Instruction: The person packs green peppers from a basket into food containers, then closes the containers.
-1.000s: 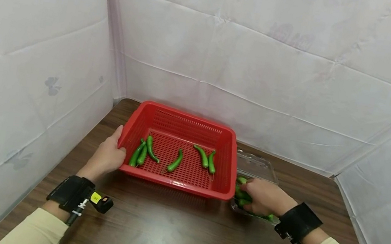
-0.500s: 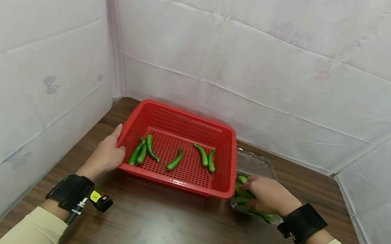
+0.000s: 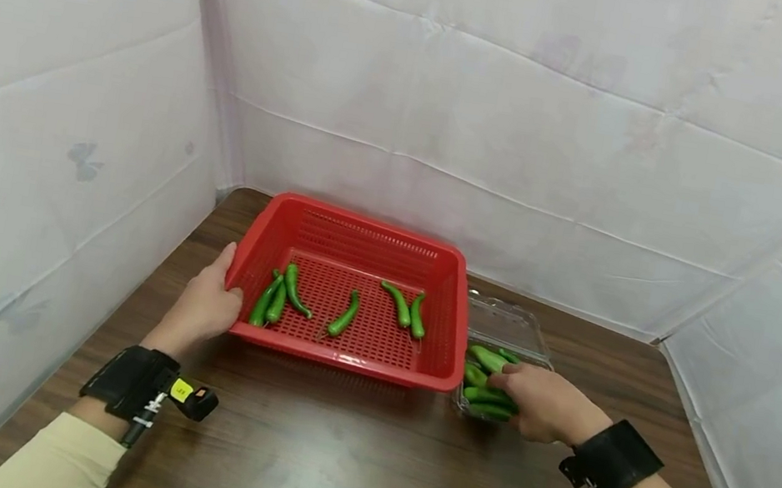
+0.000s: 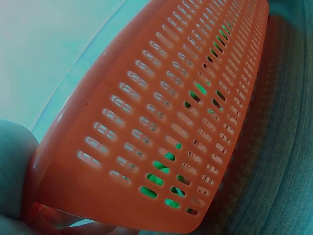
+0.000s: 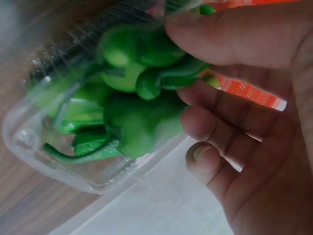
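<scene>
L hand (image 3: 202, 309) grips red basket (image 3: 360, 248) at its left rim, unchanged. R hand (image 3: 542, 402) has shifted fwd in clear tray (image 3: 511, 325) beside basket; fingers now curled on green peppers (image 3: 485, 376) there. Judged: pick-up under way, 5 peppers in basket

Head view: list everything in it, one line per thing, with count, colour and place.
basket: one, red, slotted, on the table towards the left.
peppers in basket: five, green; two at the left end, one in the middle, two nearer the right.
tray: one, clear plastic, just right of the basket.
peppers in tray: several, green, piled; exact count hidden by the hand.
table: one, dark brown wood.
sheeting: white, behind and on both sides.
wrist straps: two, black, one on each wrist.
left hand: grip on the basket's left rim.
right hand: fingers curled round peppers in the tray.
</scene>
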A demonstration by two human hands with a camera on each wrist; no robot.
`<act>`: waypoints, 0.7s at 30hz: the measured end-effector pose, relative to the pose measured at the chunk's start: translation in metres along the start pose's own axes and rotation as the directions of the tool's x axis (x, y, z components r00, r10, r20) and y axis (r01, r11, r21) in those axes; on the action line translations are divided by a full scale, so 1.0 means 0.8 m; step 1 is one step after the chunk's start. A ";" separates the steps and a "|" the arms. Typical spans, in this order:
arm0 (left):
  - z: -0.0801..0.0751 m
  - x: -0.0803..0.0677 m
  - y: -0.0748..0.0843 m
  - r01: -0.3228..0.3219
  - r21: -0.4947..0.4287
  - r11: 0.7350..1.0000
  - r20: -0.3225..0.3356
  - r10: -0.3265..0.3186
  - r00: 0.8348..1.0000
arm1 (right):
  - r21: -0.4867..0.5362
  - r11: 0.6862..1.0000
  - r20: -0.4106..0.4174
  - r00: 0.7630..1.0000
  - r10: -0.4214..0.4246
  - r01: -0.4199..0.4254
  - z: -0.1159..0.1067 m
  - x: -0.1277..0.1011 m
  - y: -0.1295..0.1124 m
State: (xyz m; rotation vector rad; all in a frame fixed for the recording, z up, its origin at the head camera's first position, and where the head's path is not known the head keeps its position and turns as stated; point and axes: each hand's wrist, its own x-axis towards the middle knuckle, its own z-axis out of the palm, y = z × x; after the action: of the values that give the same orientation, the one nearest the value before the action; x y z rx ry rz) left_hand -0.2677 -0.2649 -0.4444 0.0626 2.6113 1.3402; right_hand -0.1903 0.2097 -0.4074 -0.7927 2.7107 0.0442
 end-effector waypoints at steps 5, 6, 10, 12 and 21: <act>0.000 0.000 -0.001 0.005 -0.001 1.000 0.007 -0.005 1.000 | 0.028 0.999 -0.058 0.998 -0.028 0.029 0.006 -0.004 0.003; 0.000 0.000 -0.001 0.007 -0.002 1.000 0.009 -0.007 1.000 | 0.022 0.999 -0.079 0.996 -0.031 0.033 0.007 -0.006 0.005; 0.001 0.000 0.001 0.006 -0.001 1.000 0.006 -0.006 1.000 | 0.045 0.999 -0.121 0.992 0.021 -0.015 0.007 -0.019 0.011; 0.001 -0.001 0.001 0.002 -0.003 1.000 0.007 -0.002 1.000 | 0.092 0.995 -0.095 0.994 0.056 -0.047 0.008 -0.026 0.013; -0.002 -0.003 0.002 0.002 -0.006 1.000 0.004 -0.002 1.000 | 0.113 0.993 -0.167 0.985 0.043 -0.025 0.012 -0.033 0.019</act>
State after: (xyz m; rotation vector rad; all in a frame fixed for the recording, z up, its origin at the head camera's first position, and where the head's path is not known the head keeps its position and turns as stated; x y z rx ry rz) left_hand -0.2655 -0.2655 -0.4419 0.0613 2.6037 1.3457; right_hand -0.1747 0.2373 -0.4089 -0.7486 2.8568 -0.1729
